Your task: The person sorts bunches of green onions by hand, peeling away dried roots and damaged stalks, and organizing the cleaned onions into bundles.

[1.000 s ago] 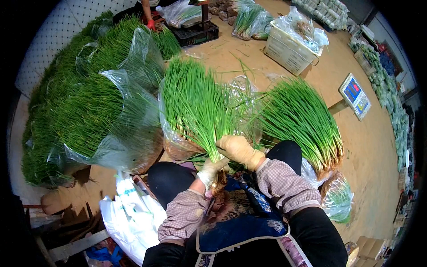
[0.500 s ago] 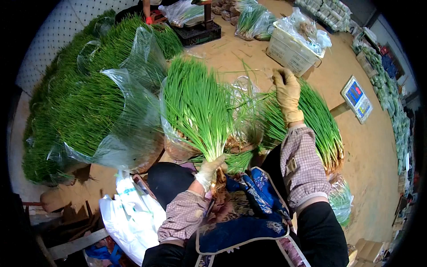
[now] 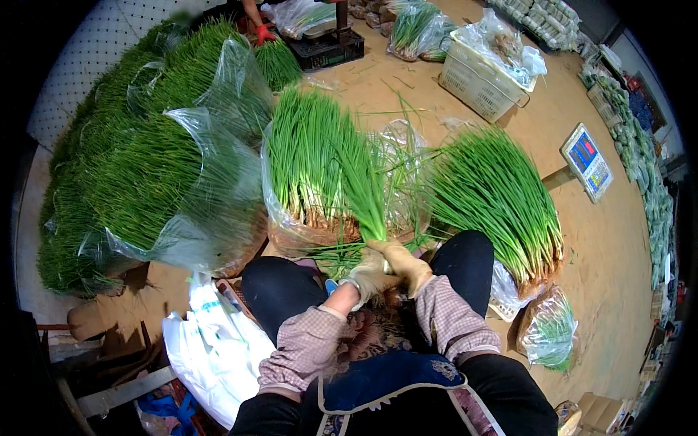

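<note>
A bunch of spring onions [image 3: 368, 207] stands between my knees, its green tops leaning up and away from me. My left hand [image 3: 369, 276], in a pale glove, is closed around its lower end. My right hand [image 3: 404, 266], also gloved, is wrapped round the stems just above and beside the left. The root ends are mostly hidden by my hands. Just beyond is an open plastic bag [image 3: 291, 236] packed with upright spring onions. To the right, a large pile of spring onions [image 3: 502, 203] lies with its roots toward me.
Tall bagged spring onions [image 3: 145, 174] crowd the left. A digital scale display [image 3: 587, 161] stands at right, and a white crate [image 3: 476, 80] with plastic bags is behind. White plastic bags [image 3: 214, 349] lie by my left leg. A co-worker's red-gloved hand [image 3: 264, 34] holds greens at the back.
My right hand has come down from above the right-hand pile to grip the bunch beside my left hand. The bunch looks narrower and more gathered. The co-worker's red-gloved hand has shifted slightly right.
</note>
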{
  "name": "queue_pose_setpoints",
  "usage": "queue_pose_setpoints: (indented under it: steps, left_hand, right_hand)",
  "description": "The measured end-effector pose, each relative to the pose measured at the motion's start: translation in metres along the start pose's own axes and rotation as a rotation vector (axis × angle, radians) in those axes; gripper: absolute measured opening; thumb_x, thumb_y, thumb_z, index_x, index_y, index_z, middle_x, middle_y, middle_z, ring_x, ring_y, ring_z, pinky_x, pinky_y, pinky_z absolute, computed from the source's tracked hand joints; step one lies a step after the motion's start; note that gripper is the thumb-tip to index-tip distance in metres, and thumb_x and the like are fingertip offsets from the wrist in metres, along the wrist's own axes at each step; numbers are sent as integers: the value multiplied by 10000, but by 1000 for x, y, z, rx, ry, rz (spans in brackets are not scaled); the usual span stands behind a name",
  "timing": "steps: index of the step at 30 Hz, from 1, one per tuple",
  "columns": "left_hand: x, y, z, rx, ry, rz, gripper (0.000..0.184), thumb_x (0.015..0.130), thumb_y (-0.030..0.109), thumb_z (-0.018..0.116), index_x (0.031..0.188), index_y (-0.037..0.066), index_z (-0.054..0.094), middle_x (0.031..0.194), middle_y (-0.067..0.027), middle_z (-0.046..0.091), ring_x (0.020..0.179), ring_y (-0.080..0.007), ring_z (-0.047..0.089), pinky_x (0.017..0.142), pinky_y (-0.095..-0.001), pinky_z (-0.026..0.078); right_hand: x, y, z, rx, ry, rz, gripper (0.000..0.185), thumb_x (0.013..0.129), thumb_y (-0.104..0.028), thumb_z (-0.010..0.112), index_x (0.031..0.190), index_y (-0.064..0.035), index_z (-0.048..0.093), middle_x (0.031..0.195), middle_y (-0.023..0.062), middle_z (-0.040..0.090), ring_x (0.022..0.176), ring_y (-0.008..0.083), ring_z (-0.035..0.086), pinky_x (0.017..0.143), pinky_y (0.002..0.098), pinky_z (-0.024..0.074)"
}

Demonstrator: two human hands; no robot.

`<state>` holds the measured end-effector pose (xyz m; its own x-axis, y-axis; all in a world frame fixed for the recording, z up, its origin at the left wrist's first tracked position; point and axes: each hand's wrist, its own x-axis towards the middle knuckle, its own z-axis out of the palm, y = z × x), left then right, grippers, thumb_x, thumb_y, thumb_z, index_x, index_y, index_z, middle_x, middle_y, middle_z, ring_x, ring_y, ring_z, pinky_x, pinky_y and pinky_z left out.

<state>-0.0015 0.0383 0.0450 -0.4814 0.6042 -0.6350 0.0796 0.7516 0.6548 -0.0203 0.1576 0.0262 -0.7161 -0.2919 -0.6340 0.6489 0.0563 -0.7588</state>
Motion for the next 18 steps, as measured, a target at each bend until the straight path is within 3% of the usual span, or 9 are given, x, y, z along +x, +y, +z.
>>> queue_pose_setpoints:
  steps: [3, 4, 6, 8, 10, 11, 13, 16, 18]
  left_hand:
    - [-3, -12, 14, -312, 609, 382, 502, 866, 286, 546, 1238, -33, 439, 1151, -180, 544, 1066, -201, 528, 882, -248, 417]
    - [-8, -16, 17, -1191, 331, 435, 500, 884, 304, 521, 1233, -45, 444, 1158, -181, 543, 1062, -214, 540, 882, -263, 430]
    - [-23, -20, 10, -1400, 333, 389, 492, 869, 361, 532, 1172, -25, 497, 1126, -147, 567, 985, -226, 585, 848, -309, 466]
    - [-9, -47, 15, -1399, 314, 318, 412, 905, 342, 478, 1100, -15, 545, 1099, -122, 581, 930, -197, 597, 835, -303, 468]
    - [-13, -40, 8, -1397, 316, -22, 396, 919, 353, 451, 1045, -5, 562, 1078, -108, 591, 898, -187, 593, 799, -305, 475]
    - [-12, -41, 8, -925, 448, 276, 425, 905, 373, 473, 1083, -6, 546, 1073, -103, 589, 924, -185, 577, 805, -292, 459]
    - [-6, -34, 12, -703, 455, 394, 475, 875, 367, 534, 1164, -8, 498, 1087, -105, 575, 973, -186, 551, 831, -274, 433]
    - [-5, -24, 16, -1063, 403, 229, 564, 823, 259, 634, 1256, -23, 409, 1145, -126, 541, 1042, -186, 517, 872, -270, 410]
    - [-15, -15, 12, -1117, 672, 209, 586, 814, 210, 643, 1282, -24, 380, 1148, -134, 540, 1056, -192, 508, 897, -275, 397]
  right_hand:
    - [-28, -16, -16, 428, -50, 66, 257, 854, -166, 555, 1047, -1, 518, 900, 122, 632, 719, 207, 633, 595, 294, 532]
    - [-42, -25, -17, 535, -49, 26, 204, 853, -127, 549, 1023, -17, 523, 861, 110, 637, 662, 200, 636, 555, 290, 540]
    - [-49, -22, -17, 625, -153, -33, 216, 852, -110, 542, 1040, -7, 517, 901, 137, 625, 765, 222, 640, 670, 321, 552]
    - [-45, -15, -19, 594, -41, -78, 243, 852, -94, 534, 1064, 21, 501, 958, 173, 607, 859, 246, 628, 760, 332, 535]
    - [-48, -12, -20, 582, -65, -82, 277, 855, -77, 522, 1104, 36, 481, 1001, 198, 589, 920, 273, 609, 822, 346, 512]
    - [-48, -9, -19, 602, -70, -81, 285, 840, -68, 538, 1098, 35, 478, 980, 168, 592, 886, 251, 612, 792, 328, 517]
    - [-49, -7, -16, 614, -84, -118, 301, 816, -43, 556, 1103, 13, 483, 964, 112, 597, 815, 203, 613, 713, 297, 521]
    - [-49, -6, -16, 621, -152, -130, 322, 811, -35, 558, 1124, -19, 483, 965, 87, 599, 784, 185, 608, 675, 291, 517]
    - [-45, -5, -19, 626, -195, -148, 370, 805, -27, 559, 1163, -37, 469, 975, 73, 597, 806, 183, 607, 692, 294, 525]
